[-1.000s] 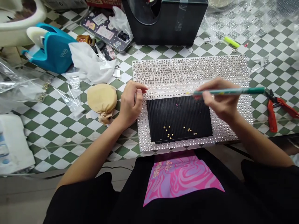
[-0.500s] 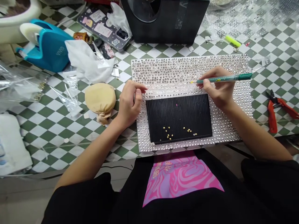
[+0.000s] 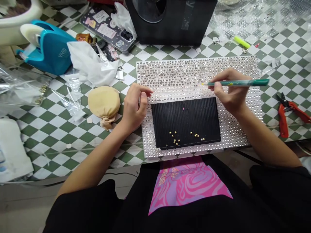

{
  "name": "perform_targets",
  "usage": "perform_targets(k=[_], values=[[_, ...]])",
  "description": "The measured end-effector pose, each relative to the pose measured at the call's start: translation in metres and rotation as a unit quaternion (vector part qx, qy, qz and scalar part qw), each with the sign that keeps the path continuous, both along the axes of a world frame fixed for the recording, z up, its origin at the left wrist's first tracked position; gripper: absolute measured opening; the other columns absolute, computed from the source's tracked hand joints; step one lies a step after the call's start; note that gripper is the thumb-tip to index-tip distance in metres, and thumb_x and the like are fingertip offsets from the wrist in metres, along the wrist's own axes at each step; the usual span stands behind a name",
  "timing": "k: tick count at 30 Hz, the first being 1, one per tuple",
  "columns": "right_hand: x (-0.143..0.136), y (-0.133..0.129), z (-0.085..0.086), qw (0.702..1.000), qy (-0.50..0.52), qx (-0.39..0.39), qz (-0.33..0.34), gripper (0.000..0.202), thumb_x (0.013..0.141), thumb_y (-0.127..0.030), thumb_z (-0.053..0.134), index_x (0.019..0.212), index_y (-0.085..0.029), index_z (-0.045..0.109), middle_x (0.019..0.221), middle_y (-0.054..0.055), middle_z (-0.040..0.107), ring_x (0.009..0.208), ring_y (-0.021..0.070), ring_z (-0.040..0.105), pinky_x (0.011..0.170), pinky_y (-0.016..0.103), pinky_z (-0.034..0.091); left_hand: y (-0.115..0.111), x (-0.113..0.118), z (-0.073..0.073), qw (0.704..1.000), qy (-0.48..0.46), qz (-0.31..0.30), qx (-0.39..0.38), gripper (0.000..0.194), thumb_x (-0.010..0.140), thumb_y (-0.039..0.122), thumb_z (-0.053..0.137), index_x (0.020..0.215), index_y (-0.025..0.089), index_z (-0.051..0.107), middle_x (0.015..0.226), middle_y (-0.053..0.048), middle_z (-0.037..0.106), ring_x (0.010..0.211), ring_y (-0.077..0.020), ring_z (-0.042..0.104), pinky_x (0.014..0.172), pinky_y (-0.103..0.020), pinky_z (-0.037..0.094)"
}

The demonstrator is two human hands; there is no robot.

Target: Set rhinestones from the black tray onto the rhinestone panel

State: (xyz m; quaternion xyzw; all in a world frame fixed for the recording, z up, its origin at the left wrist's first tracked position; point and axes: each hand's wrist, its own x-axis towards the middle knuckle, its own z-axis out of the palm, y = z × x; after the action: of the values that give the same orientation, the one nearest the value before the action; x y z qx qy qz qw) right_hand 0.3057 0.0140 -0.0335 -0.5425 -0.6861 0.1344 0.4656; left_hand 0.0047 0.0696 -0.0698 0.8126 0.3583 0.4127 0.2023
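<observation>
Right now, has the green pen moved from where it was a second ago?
Yes: against the black ridged board, the green pen has shifted farther beyond the board's far edge, its tip slightly rightward.

My bare left forearm (image 3: 97,155) slants up and inward to my loosely curled left hand (image 3: 136,105), index finger (image 3: 146,90) pointing right, while my right forearm (image 3: 264,139) angles in opposite, my right hand (image 3: 229,92) pinched in a writing grip.
</observation>
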Motion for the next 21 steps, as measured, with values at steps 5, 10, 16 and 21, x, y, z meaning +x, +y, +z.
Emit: perform_targets(k=[5,10,16,21], values=[[-0.011,-0.039,0.020,0.997,0.054,-0.041,0.039,0.009,0.084,-0.017,0.060,0.085,-0.023,0.067,0.076,0.000,0.069,0.066,0.0136,0.066,0.059,0.029,0.055,0.001,0.002,-0.001,1.000,-0.014,-0.002,0.023,0.024,0.100,0.025,0.036,0.090,0.023,0.058,0.078,-0.003,0.059,0.073,-0.0143,0.058,0.066,-0.031,0.046],[-0.032,-0.088,0.016,0.974,0.061,-0.145,0.163,0.018,0.079,-0.010,0.057,0.090,-0.022,0.065,0.077,0.001,0.068,0.071,0.0137,0.068,0.064,0.027,0.057,0.000,0.001,0.000,1.000,0.001,0.001,0.023,0.024,0.100,0.026,0.036,0.090,0.024,0.058,0.079,-0.003,0.060,0.074,-0.0149,0.057,0.068,-0.032,0.047],[-0.036,-0.098,0.006,0.977,0.077,-0.139,0.143,0.013,0.076,-0.011,0.055,0.082,-0.020,0.063,0.071,0.000,0.067,0.078,0.0173,0.071,0.068,0.029,0.060,-0.001,0.000,0.001,1.000,0.014,-0.001,0.007,0.024,0.101,0.028,0.034,0.092,0.027,0.057,0.082,-0.004,0.061,0.077,-0.0158,0.058,0.071,-0.033,0.047],[-0.033,-0.102,0.010,0.981,0.083,-0.130,0.116,0.015,0.074,-0.009,0.055,0.079,-0.021,0.062,0.069,0.000,0.066,0.076,0.0190,0.072,0.066,0.030,0.060,0.000,0.001,0.000,1.000,0.006,0.002,0.002,0.025,0.101,0.032,0.034,0.092,0.027,0.057,0.083,-0.004,0.061,0.077,-0.0160,0.058,0.069,-0.035,0.045]])
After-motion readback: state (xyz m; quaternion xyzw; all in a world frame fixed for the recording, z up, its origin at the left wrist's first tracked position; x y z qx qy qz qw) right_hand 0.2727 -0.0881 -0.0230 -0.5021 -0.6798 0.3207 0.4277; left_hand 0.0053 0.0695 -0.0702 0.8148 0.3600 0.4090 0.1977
